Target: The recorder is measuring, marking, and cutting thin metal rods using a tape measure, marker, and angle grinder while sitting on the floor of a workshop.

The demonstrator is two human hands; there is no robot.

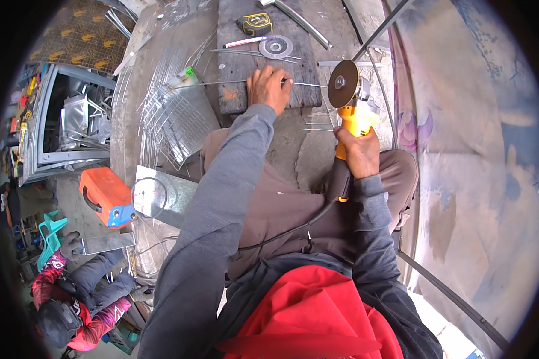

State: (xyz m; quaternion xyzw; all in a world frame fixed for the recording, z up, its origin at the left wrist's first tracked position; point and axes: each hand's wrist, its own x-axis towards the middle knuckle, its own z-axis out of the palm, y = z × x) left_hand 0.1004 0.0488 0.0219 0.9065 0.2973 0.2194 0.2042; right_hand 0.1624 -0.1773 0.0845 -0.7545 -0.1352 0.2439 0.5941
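Left hand (268, 90) pins silvery metal rod (309, 84), right hand (362, 153) grips yellow-black angle grinder (357, 121) at two o'clock, likely aligning; cutting needs steadiness.

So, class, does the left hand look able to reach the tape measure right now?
Probably yes: only low things, like the marker and flat disc, lie between the left hand and the tape measure, though that hand may need to release the thin rod.
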